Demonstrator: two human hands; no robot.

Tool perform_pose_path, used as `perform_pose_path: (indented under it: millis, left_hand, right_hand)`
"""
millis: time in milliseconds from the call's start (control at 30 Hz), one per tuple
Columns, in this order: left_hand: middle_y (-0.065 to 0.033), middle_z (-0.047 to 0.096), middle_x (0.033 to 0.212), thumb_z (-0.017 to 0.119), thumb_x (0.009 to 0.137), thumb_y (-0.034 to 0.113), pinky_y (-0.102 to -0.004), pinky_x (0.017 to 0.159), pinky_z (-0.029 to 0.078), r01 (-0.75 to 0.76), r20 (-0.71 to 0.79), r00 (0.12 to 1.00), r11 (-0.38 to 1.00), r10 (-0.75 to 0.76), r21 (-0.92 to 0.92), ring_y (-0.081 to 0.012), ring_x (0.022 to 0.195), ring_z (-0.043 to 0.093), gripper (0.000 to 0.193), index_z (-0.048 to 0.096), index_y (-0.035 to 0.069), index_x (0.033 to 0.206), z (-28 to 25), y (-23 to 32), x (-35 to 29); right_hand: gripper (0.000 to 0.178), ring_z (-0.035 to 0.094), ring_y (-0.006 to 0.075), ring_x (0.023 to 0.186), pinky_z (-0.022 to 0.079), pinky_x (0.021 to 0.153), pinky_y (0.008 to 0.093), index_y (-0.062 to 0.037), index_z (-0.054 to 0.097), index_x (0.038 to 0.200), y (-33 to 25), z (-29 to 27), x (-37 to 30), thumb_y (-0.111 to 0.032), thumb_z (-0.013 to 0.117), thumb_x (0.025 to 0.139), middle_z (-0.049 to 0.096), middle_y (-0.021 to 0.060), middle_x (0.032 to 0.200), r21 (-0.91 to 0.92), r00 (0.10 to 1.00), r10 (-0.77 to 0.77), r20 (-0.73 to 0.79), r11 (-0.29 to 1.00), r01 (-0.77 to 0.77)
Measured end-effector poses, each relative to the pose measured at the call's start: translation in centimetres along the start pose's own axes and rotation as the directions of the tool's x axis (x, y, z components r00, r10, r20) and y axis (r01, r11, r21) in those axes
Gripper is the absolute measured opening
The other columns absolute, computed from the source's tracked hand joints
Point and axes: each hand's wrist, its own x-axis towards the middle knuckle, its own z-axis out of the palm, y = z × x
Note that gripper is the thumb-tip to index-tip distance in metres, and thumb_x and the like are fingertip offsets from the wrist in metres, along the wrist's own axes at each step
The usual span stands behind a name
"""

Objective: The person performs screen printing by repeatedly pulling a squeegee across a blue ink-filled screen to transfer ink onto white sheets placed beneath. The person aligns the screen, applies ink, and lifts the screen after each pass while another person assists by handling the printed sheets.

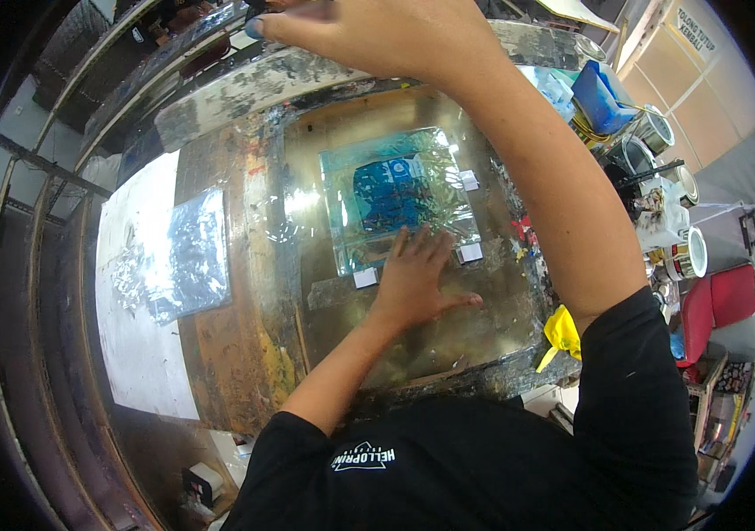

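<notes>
A clear plastic sheet or bag (pixel 342 239) with a solid blue print in its middle lies flat on a glassy panel (pixel 333 341) set into the worktable. Small white tabs (pixel 366 278) sit along its edges. My left hand (pixel 408 283) is open over its near edge, fingers spread and fingertips against the plastic. My right arm reaches up across the table's right side. At the top edge of the picture is my right hand (pixel 364 35), with one blue-stained fingertip pointing left. Its other fingers are blurred and cut off, so any hold is hidden.
Left of the panel, clear plastic bags (pixel 200 257) lie on a white sheet (pixel 143 354). Along the right stand paint cans (pixel 656 133), a blue container (pixel 603 97) and a yellow cloth or bag (pixel 561 334). A red chair (pixel 722 305) is beyond. Wooden rails (pixel 37 292) run along the left.
</notes>
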Motion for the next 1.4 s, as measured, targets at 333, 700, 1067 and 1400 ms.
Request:
perform_pose_path:
  millis: [333, 700, 1067, 1400]
  left_hand:
    - [-0.0124, 0.074, 0.117, 0.089, 0.087, 0.010, -0.0348, 0.096, 0.057, 0.002, -0.294, 0.740, 0.440, -0.605, -0.898, -0.0190, 0.107, 0.071, 0.053, 0.064, -0.003, 0.133, -18.0, -6.0, -7.2]
    - [-0.0088, 0.054, 0.106, 0.103, 0.052, 0.050, -0.0455, 0.088, 0.047, 0.602, -0.435, 0.680, 0.788, -0.591, -0.129, -0.0302, 0.103, 0.055, 0.080, 0.076, 0.005, 0.113, -4.0, -8.4, -13.4]
    - [-0.0101, 0.052, 0.109, 0.102, 0.050, 0.049, -0.0460, 0.092, 0.045, 0.602, -0.388, 0.696, 0.785, -0.605, -0.146, -0.0325, 0.106, 0.053, 0.085, 0.074, 0.007, 0.118, -4.4, -8.1, -13.3]
    - [-0.0106, 0.056, 0.110, 0.102, 0.049, 0.051, -0.0442, 0.094, 0.044, 0.581, -0.425, 0.690, 0.798, -0.586, -0.157, -0.0330, 0.106, 0.054, 0.092, 0.074, 0.005, 0.124, -4.5, -8.1, -13.5]
  right_hand:
    - [0.054, 0.072, 0.0414, 0.090, 0.055, 0.079, 0.0542, -0.0043, 0.069, 0.104, -1.2, 5.1, -8.9, -0.058, 0.062, 0.097, 0.073, 0.0205, 0.093, -0.090, 0.986, -0.024, 0.163, 0.995, 0.040]
    - [0.031, 0.071, 0.0324, 0.097, 0.046, 0.088, 0.0545, -0.0160, 0.069, 0.114, -4.1, 12.4, -23.9, -0.022, 0.076, 0.085, 0.072, 0.0089, 0.098, -0.060, 0.849, 0.144, 0.509, 0.989, -0.132]
    - [0.043, 0.064, 0.0277, 0.108, 0.042, 0.097, 0.0528, -0.0172, 0.065, 0.120, -1.1, 17.7, -20.7, -0.014, 0.081, 0.081, 0.067, 0.0044, 0.112, -0.106, 0.933, 0.156, 0.325, 0.986, -0.128]
    - [0.036, 0.071, 0.0323, 0.110, 0.047, 0.091, 0.0603, -0.0171, 0.067, 0.124, 7.7, 22.8, -8.9, -0.025, 0.074, 0.090, 0.074, 0.0085, 0.112, -0.162, 0.846, 0.205, 0.492, 0.976, -0.143]
